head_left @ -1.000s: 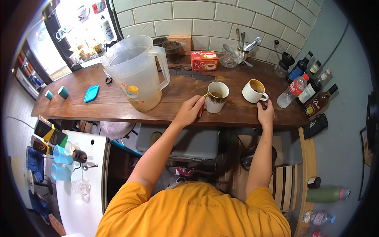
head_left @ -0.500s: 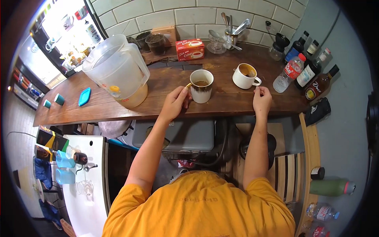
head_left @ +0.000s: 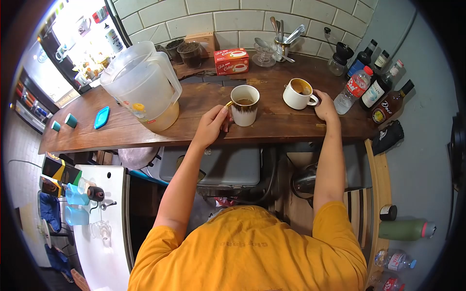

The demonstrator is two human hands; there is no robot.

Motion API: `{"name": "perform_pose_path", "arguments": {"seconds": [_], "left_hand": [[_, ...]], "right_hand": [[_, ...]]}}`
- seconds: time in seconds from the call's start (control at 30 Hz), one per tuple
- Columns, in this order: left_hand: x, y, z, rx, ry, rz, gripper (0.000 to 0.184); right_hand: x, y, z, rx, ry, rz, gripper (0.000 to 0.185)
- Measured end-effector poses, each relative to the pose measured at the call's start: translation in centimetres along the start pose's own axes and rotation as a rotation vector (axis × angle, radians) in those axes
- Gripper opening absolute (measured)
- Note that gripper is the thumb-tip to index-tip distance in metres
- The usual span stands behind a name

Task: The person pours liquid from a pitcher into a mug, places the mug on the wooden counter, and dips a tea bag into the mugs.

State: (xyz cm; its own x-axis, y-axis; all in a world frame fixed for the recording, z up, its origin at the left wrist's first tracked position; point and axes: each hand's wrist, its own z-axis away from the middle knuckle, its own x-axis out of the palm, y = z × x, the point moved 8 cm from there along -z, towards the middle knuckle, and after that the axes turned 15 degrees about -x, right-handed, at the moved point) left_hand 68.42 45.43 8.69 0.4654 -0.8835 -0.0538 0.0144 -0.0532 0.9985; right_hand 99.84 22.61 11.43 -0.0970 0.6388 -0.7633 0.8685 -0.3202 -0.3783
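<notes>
While the left hand [head_left: 209, 127] pinches a brown-white ceramic mug [head_left: 244, 115], the right hand [head_left: 325, 106], grip unclear, meets a white ceramic mug [head_left: 294, 99] leftward.

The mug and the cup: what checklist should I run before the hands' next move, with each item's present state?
1. Left hand on the mug's handle: ok.
2. Right hand at the cup's handle: ok; firmness of its grip: cannot tell.
3. Mug and cup upright on the counter: ok.
4. Mug and cup apart: ok, bare wood between them.
5. Mug's contents below the rim: ok.
6. Free room right of the right hand: not ok, I'd say; the red-labelled bottle stands close.
</notes>
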Motion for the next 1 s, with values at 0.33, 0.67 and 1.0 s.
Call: {"name": "perform_pose_path", "arguments": {"seconds": [0.33, 0.67, 1.0], "left_hand": [[-0.2, 0.2, -0.1, 0.017, 0.007, 0.033, 0.032], [-0.2, 0.4, -0.1, 0.008, 0.010, 0.022, 0.033], [-0.3, 0.0, -0.1, 0.000, -0.002, -0.005, 0.035]], "right_hand": [[1.5, 1.8, -0.4, -0.069, -0.049, 0.094, 0.035], [0.1, -1.0, -0.1, -0.090, -0.006, -0.118, 0.026], [2.2, 2.2, -0.5, -0.021, -0.186, 0.137, 0.031]]}}
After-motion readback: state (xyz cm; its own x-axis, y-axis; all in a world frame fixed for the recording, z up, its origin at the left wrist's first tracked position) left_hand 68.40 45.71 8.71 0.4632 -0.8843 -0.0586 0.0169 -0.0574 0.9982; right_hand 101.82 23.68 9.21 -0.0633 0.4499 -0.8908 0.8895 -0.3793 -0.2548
